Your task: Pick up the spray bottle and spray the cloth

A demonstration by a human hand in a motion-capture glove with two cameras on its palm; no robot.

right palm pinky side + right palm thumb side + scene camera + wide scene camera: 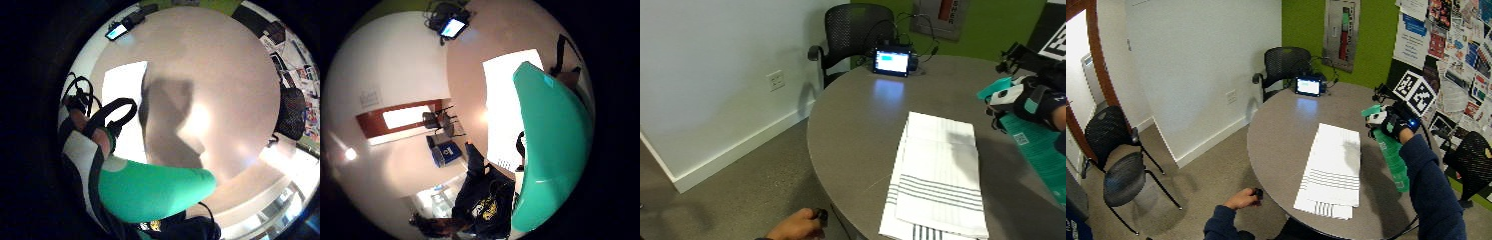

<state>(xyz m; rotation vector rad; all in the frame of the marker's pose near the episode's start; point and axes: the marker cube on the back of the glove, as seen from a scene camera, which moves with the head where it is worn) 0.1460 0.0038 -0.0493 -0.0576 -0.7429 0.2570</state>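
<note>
A white cloth (939, 170) with dark stripes at its near end lies flat on the round grey table (853, 125). My gloved right hand (1029, 102) grips a green spray bottle (1046, 150) by its neck, lifted above the table to the right of the cloth. The bottle's head (996, 89) points toward the cloth. In the wide outside view the hand (1392, 122) holds the bottle (1393, 160) tilted beside the cloth (1332, 170). The green bottle (552, 145) fills much of the thumb side palm view, with the cloth (505, 110) beyond it. The little finger side palm view shows the bottle (150, 192) and the cloth (125, 100).
A small lit screen with cables (892, 62) stands at the table's far edge, with a black mesh chair (856, 25) behind it. The bare left hand (800, 227) holds a small black object below the table's near edge. Two chairs (1119, 160) stand by the left wall.
</note>
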